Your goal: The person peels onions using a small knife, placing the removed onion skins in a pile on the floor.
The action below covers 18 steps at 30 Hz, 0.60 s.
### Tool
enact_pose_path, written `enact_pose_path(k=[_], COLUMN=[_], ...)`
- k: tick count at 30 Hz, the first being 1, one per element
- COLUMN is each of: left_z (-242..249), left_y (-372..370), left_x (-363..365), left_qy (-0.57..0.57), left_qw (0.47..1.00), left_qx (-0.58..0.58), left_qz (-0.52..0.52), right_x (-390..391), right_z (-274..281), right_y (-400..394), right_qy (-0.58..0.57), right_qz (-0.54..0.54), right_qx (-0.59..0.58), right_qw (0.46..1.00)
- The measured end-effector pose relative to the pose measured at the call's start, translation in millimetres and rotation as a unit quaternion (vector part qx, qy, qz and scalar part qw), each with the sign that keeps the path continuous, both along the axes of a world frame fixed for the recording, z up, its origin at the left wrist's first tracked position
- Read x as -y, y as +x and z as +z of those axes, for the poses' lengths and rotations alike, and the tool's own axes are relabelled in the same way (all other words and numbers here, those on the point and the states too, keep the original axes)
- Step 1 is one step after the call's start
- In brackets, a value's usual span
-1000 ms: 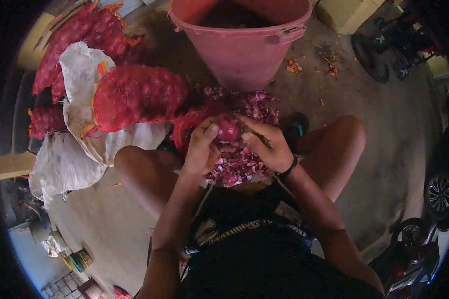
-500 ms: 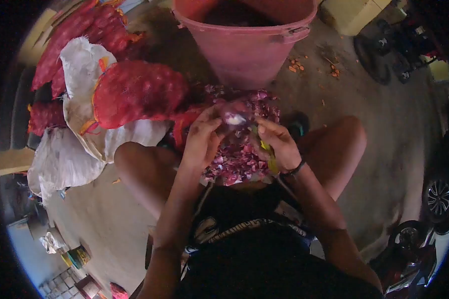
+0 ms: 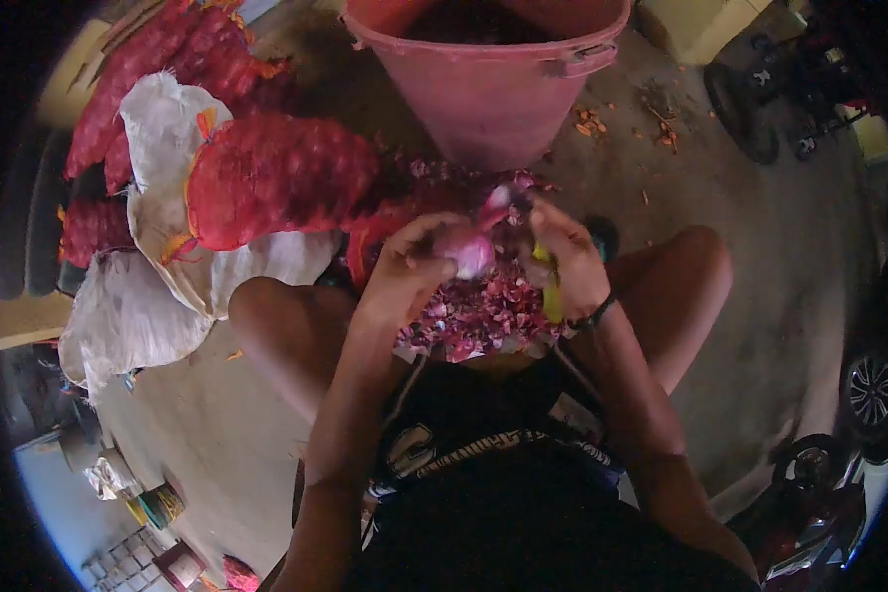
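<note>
My left hand is closed around a pink and white onion, which is blurred by motion. Opposite it, my right hand grips a yellow-green handled tool; its blade cannot be made out. A blurred piece of purple-white peel shows between the hands, close to the right fingertips. Beneath both hands lies a heap of purple onion skins, between my bent legs.
A large pink tub stands just beyond the heap. Red mesh sacks of onions and white sacks lie at the left. Orange scraps are on the floor right of the tub. Wheels show at the right edge.
My hands have moved slightly apart, the right one outward. The onion sits lower and shows more pink and white, and a piece of peel now appears above it.
</note>
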State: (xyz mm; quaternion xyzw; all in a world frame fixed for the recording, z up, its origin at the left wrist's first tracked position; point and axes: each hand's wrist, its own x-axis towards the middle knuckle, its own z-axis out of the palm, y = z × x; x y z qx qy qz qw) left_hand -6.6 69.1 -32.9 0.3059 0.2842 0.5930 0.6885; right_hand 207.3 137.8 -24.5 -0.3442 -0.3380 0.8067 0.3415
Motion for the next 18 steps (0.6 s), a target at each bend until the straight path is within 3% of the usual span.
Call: enact_pose_path(k=[2, 4, 6, 7, 10, 13, 18], left_z=[-1, -1, 2, 3, 4, -2, 1], left_y=[-1, 3, 7, 9, 10, 13, 21], left_x=[3, 2, -3, -4, -2, -1, -3], left_qy=[0.018, 0.007, 0.022, 0.029, 0.007, -0.012, -0.061], left_qw=[1.0, 0.998, 0.999, 0.999, 0.997, 0.993, 0.982], left_qx=[0.019, 0.063, 0.042, 0.03, 0.033, 0.033, 0.062], left_qz=[-0.008, 0.009, 0.024, 0.034, 0.07, 0.115, 0.167], right_x=[-18, -19, -21, -17, -3, 8, 25], right_z=[-15, -29, -51, -60, -59, -42, 3], right_y=[7, 1, 1, -2, -8, -13, -23], right_qy=[-0.008, 0.127, 0.307, 0.341, 0.377, 0.356, 0.501], right_qz=[-0.057, -0.039, 0.034, 0.062, 0.086, 0.027, -0.037], right_qx=[0.012, 0.191, 0.384, 0.426, 0.431, 0.323, 0.224], right_qw=[0.998, 0.973, 0.87, 0.836, 0.816, 0.876, 0.835])
